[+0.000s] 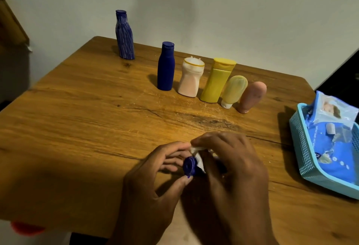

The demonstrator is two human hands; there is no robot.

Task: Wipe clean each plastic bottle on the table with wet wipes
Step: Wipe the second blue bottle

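Above the worktop (97, 120), the left hand (153, 178) grips a small blue bottle (191, 167) steady so the right hand (231, 167) can rub its pinched wet wipe (198, 155) over it.

Blue striped bottle (124, 35), yellow bottle (217, 80), teal basket (303, 153)

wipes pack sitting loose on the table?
No, the wipes pack lies inside the blue basket at the table's right edge.
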